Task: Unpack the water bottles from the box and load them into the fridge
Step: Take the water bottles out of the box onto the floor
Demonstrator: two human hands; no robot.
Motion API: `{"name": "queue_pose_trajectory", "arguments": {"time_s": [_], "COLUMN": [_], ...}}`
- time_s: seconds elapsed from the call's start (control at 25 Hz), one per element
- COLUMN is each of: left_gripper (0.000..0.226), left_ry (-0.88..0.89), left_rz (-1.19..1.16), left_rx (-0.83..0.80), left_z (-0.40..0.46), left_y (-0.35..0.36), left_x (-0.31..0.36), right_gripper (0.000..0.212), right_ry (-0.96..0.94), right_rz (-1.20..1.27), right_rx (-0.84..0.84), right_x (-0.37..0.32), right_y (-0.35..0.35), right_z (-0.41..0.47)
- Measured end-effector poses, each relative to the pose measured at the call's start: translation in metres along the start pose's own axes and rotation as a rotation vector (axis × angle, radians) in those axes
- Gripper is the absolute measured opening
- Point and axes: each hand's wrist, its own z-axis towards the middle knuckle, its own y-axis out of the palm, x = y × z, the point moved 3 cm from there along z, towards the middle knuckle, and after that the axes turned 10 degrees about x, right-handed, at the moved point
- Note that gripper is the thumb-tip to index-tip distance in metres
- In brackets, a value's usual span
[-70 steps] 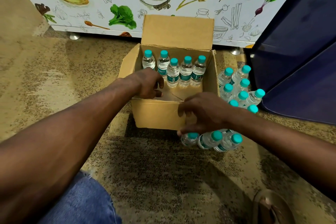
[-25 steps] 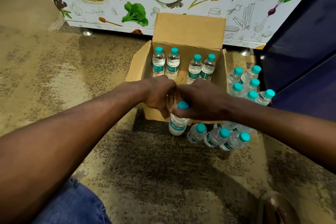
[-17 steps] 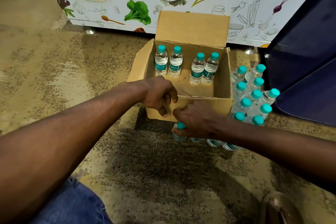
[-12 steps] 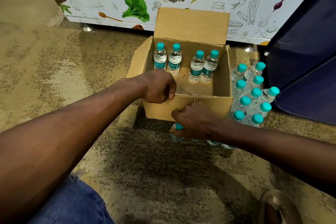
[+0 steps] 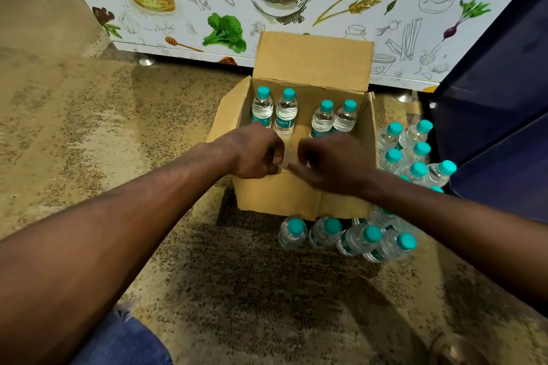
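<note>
Two hands: I see both over the near rim of the box, empty, close together but not touching.
Left hand point(image 5: 252, 154): its fingers point(image 5: 274, 154) are loosely curled, a narrow gap to the thumb, nothing held; whether the thumb touches the cardboard rim I cannot tell.
Right hand point(image 5: 335, 163): fingers relaxed and slightly spread, tips pointing left toward the other hand, holding nothing, hovering at the rim.
Box point(image 5: 278, 195): open cardboard, standing on the floor, its far flap upright against the cabinet behind.
Bottles in box point(image 5: 287, 112): four, upright with teal caps, lined along the far wall in two pairs, a gap between the pairs; the near part of the box bottom is hidden by my hands.
Front row of bottles point(image 5: 345, 235): four, on the floor just beside the box's near wall, toward its right end.
Right cluster of bottles point(image 5: 415, 151): standing on the floor just right of the box, partly hidden by my right forearm.
Fridge point(image 5: 498, 115): dark blue panels at the right edge, next to that cluster.
Printed cabinet point(image 5: 207, 9): white, with food drawings, behind the box.
Floor point(image 5: 89, 133): speckled tan.
</note>
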Motion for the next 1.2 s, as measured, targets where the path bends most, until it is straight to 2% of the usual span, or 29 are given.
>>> {"name": "queue_pose_trajectory", "arguments": {"time_s": [0.08,0.12,0.2,0.24,0.32,0.4,0.6,0.76,0.92,1.08,1.2], "left_gripper": [0.028,0.033,0.037,0.037,0.037,0.036,0.032,0.029,0.034,0.025,0.033], "left_ry": [-0.019,-0.028,-0.043,-0.046,-0.038,-0.024,-0.005,0.004,0.025,0.008,-0.008], "left_rz": [0.026,0.042,0.056,0.061,0.082,0.098,0.098,0.091,0.061,0.082,0.091], "left_rx": [-0.009,-0.014,-0.022,-0.025,-0.027,-0.034,-0.044,-0.053,-0.007,-0.013,-0.027], "left_z": [-0.001,-0.001,-0.002,-0.003,-0.002,-0.002,-0.001,-0.003,-0.003,0.001,0.004], "left_y": [0.000,0.000,0.000,-0.001,-0.001,-0.001,0.000,-0.002,-0.007,-0.007,-0.007], "left_x": [-0.003,-0.004,-0.006,-0.007,-0.006,-0.003,-0.003,-0.002,-0.002,0.000,0.001], "right_gripper": [0.019,0.026,0.052,0.059,0.055,0.046,0.039,0.032,0.032,0.036,0.039], "right_ry": [0.133,0.203,0.290,0.291,0.238,0.176,0.116,0.162,0.216,0.140,0.062], "right_rz": [-0.028,-0.089,-0.297,-0.419,-0.596,-0.647,-0.587,-0.521,-0.342,-0.235,-0.232], "right_rx": [0.158,0.174,0.036,-0.061,-0.223,-0.270,-0.277,-0.306,-0.290,-0.281,-0.234], "right_x": [0.026,0.041,0.074,0.085,0.098,0.101,0.092,0.093,0.084,0.056,0.024], "right_y": [-0.008,-0.009,-0.005,-0.001,0.010,0.022,0.029,0.019,-0.014,-0.057,-0.085], "right_z": [0.027,0.040,0.064,0.073,0.080,0.076,0.067,0.067,0.075,0.078,0.072]}}
